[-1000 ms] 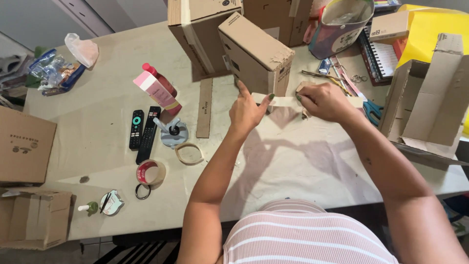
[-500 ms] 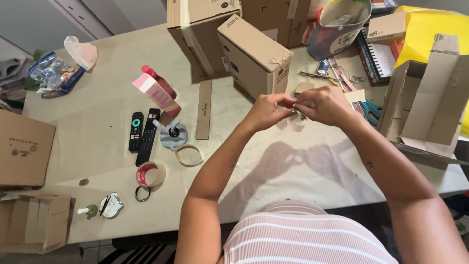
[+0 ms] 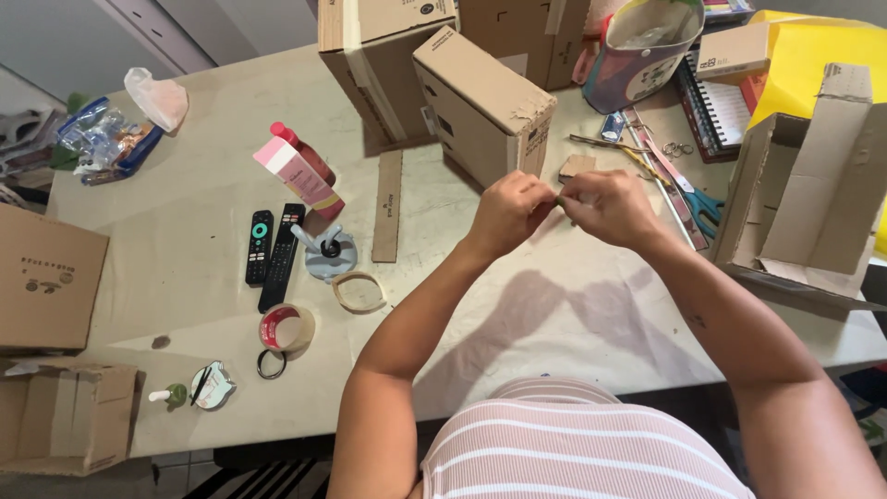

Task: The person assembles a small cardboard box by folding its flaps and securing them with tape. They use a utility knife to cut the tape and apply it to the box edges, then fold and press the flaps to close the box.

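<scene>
Your hands meet over a crowded pale table.

Your left hand (image 3: 506, 211) and right hand (image 3: 612, 205) are both pinched on a small strip (image 3: 560, 198), held above the table (image 3: 185, 277) in front of a box (image 3: 480, 106). Two remotes (image 3: 273, 249), a tape roll (image 3: 285, 328) and scissors (image 3: 688, 189) lie around; cartons stand on the floor at the left.

2 remotes (image 3: 271, 251) | tape roll (image 3: 285, 328) | pink box (image 3: 297, 176) | scissors (image 3: 695, 198) | cardboard strip (image 3: 387, 206)
</scene>
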